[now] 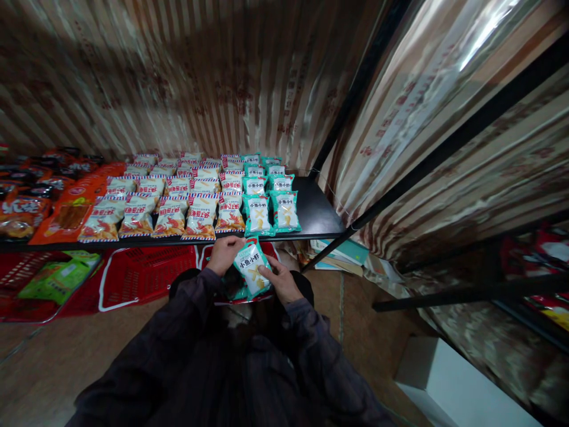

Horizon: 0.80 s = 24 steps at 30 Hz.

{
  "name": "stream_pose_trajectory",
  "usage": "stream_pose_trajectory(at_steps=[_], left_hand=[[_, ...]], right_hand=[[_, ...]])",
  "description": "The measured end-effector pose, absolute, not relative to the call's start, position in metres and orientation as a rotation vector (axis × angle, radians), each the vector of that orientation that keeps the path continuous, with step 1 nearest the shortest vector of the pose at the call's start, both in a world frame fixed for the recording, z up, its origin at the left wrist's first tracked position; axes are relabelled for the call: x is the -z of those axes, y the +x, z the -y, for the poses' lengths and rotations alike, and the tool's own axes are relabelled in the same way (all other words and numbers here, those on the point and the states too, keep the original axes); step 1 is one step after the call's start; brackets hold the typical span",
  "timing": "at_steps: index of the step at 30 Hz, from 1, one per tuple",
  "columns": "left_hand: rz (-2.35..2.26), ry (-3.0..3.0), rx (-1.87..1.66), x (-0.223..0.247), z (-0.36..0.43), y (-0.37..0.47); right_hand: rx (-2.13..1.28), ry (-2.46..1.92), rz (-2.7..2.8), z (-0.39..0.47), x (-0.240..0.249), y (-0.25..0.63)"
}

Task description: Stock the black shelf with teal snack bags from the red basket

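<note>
Between my two hands, just in front of the shelf edge, is a teal-and-white snack bag point(252, 274). My left hand point(225, 254) pinches its upper left corner. My right hand point(281, 279) grips its right side, thumb on the printed front. Below the bag sits a red basket point(205, 255), mostly covered by my hands and the bag, with more teal packaging showing at its left. On the black shelf point(317, 210) ahead, matching teal snack bags point(285, 212) stand in two columns. Left of them are rows of white-and-orange snack bags point(201, 214) with striped edges.
Orange packets point(66, 207) fill the shelf's far left. Another red basket point(149, 276) and a green bag point(62, 277) lie below. Black metal posts point(400, 187) slant at the right, before striped curtains point(213, 77). Books point(342, 255) and a white box point(466, 385) rest on the floor.
</note>
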<state>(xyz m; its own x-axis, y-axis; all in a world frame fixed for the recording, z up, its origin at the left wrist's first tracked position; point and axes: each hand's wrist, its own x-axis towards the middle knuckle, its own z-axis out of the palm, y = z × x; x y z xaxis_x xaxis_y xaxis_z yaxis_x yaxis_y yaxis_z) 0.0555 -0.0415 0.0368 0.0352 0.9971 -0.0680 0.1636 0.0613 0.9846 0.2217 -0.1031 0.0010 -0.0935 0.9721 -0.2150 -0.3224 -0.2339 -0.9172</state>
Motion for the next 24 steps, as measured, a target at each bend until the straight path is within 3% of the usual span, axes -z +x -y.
stream_pose_trajectory(at_steps=[12, 24], left_hand=[[-1.106, 0.899, -0.947, -0.065, 0.04, 0.054], [-1.209, 0.704, -1.277, -0.091, 0.024, 0.056]], right_hand=[[-1.424, -1.073, 0.721, 0.094, -0.029, 0.226], [-1.427, -0.976, 0.476, 0.097, -0.043, 0.226]])
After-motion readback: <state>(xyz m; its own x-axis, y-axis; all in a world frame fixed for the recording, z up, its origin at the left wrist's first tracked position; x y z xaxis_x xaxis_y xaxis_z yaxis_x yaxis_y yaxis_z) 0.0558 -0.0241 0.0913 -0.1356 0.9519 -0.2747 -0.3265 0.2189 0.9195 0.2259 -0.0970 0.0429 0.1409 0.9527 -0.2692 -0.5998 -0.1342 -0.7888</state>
